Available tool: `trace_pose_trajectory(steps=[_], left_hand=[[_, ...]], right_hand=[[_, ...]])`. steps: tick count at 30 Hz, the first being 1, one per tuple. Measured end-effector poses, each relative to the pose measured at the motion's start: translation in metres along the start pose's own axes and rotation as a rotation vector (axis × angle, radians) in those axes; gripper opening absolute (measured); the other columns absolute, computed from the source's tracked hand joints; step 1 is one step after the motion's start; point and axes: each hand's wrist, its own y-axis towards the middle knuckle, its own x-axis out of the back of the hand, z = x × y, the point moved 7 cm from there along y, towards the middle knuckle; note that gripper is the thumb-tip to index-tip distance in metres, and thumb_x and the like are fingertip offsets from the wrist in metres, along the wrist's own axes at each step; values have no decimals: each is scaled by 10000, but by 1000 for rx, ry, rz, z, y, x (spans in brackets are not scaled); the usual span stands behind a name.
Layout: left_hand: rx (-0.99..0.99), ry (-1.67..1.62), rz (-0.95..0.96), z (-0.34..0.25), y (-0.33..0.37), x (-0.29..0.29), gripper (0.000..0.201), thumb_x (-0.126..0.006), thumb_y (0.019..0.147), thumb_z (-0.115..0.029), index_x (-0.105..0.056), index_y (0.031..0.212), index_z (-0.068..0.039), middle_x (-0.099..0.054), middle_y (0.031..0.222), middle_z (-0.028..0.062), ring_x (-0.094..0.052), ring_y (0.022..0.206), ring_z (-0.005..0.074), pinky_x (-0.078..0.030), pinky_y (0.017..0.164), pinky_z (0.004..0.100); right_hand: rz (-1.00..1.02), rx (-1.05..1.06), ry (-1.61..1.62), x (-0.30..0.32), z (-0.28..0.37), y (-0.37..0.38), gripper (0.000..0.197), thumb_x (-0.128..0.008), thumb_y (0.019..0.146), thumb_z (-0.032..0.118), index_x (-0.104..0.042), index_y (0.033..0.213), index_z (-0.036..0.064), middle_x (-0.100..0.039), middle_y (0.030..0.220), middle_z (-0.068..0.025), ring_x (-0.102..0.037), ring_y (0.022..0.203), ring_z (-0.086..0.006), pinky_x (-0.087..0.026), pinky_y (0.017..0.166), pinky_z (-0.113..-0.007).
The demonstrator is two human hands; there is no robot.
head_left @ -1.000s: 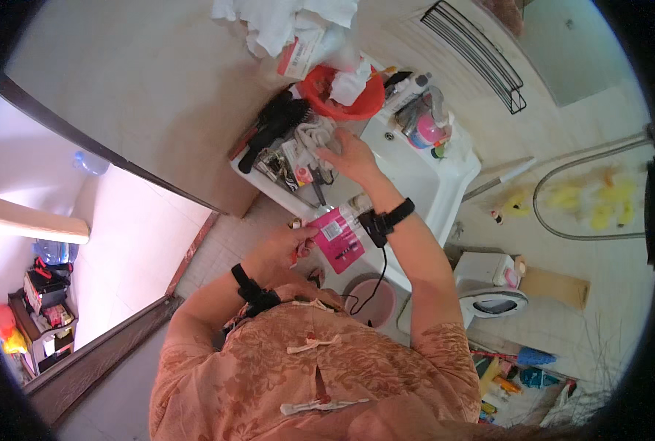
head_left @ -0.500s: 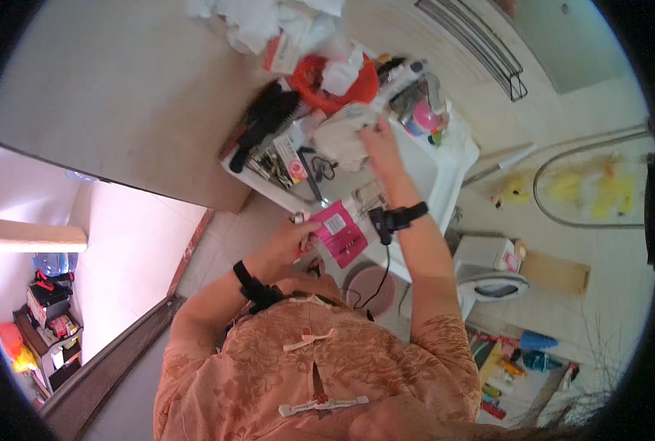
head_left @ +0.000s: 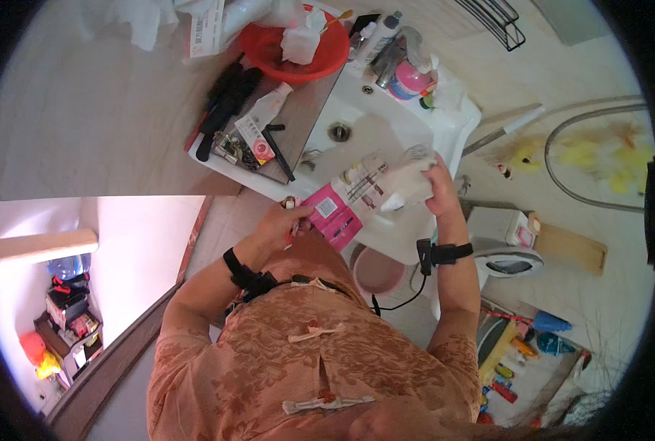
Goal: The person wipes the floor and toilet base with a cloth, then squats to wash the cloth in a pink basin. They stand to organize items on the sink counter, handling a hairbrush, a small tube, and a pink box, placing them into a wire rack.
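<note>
My left hand [head_left: 277,224] is closed on the end of a flat pink-and-white package [head_left: 332,217], which sticks out to the right over the sink's front edge. Something small with white and red parts also shows at those fingers; I cannot make out its kind. Over the right part of the white sink [head_left: 456,121], my right hand [head_left: 440,189] grips a crumpled whitish plastic bag [head_left: 408,181]. The bag hangs to the left of the fingers, close to the package's far end, and what it holds is hidden.
A red basin [head_left: 327,67] stands behind a board with black hairbrushes [head_left: 228,106], a small box [head_left: 255,140] and a black-handled tool [head_left: 279,156]. Bottles, among them a pink one [head_left: 410,79], line the sink's back. Below is a pink bucket [head_left: 379,273].
My right hand has carried the plastic bag right and nearer, away from the board's edge, uncovering the drain. My left hand still holds the package. The whole view has shifted somewhat.
</note>
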Motion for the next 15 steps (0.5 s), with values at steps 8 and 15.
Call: trace_pose_trajectory(steps=[8,15], left_hand=[[56,299,-147,2,-22,-14,151,-662,752,-133,-574,801,-22,-577,646,44,-507,494,91,-363,406,219],[-37,162,-222,-13,-41,-6,142,-661,748,-106,-569,760,1,-539,594,28,-497,497,87,-356,416,218]], right_hand=[[358,-64,-919,-32,-20,61,474,-490,724,36,-498,1193,100,-557,996,-29,-509,851,-92,-417,748,-213],[425,-337,-732,12,-34,106,524,-590,763,321,-488,1207,64,-577,1052,-90,-544,936,-196,-421,836,-292]])
